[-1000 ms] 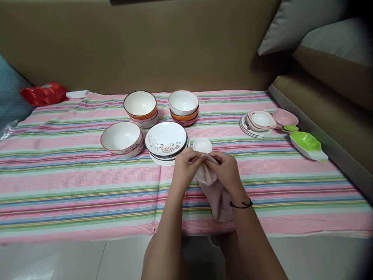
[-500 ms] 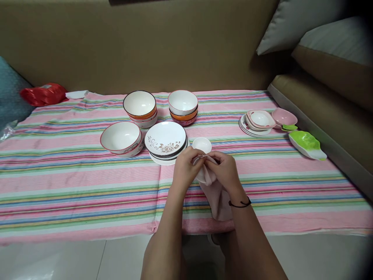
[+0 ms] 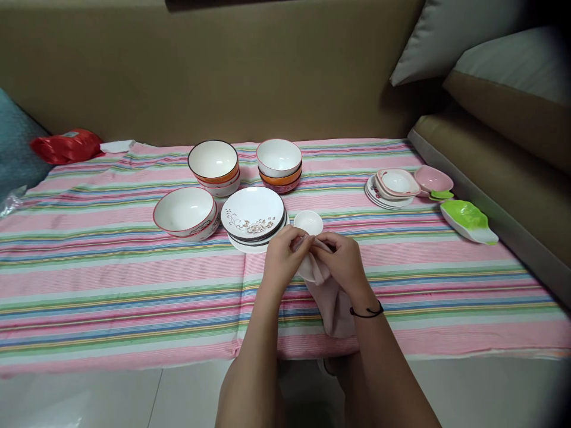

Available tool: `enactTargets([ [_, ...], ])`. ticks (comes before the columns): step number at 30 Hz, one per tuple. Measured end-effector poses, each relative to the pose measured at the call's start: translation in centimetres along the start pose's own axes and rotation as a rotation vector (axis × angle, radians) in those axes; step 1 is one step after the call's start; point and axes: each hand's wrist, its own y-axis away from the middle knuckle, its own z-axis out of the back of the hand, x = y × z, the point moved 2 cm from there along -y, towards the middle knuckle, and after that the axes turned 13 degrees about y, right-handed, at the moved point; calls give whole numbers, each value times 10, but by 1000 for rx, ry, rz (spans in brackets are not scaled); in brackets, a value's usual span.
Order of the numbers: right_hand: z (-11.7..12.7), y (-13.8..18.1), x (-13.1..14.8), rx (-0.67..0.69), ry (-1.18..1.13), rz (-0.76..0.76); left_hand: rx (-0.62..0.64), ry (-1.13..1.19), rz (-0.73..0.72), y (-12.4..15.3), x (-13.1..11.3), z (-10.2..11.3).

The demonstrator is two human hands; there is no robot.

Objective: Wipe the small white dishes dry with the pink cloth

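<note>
Both my hands meet over the striped cloth [image 3: 134, 279] near its front edge. My left hand [image 3: 282, 260] and my right hand [image 3: 342, 261] are closed around a small white dish [image 3: 305, 270] wrapped in a pale pink cloth [image 3: 332, 306]. The cloth hangs down under my right wrist. A small white saucer [image 3: 308, 222] stands just beyond my fingers, beside a stack of flower-patterned plates [image 3: 252, 217].
A white bowl [image 3: 185, 211] sits left of the plates; two bowl stacks [image 3: 214, 166] [image 3: 279, 164] stand behind. At the right lie small plates with a dish [image 3: 395, 187], a pink bowl [image 3: 432, 178] and a green leaf dish [image 3: 467, 220]. A red bag [image 3: 65, 145] lies at the far left.
Hardly anything differs; my hands have shifted slightly on the cloth-wrapped dish and the view has drifted a little.
</note>
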Motion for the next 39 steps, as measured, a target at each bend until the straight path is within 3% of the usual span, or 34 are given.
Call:
enactTargets([
  [8,4,0,1,8,105,97,56,59,53,0,1,5],
  [17,2,0,1,14,113,88,63,57,66,-2,2,6],
  [31,6,3,1,83,-91,19,65,462,410,2,5,10],
  [39,6,4,2,83,-57,16,44,567,540,4,9,8],
])
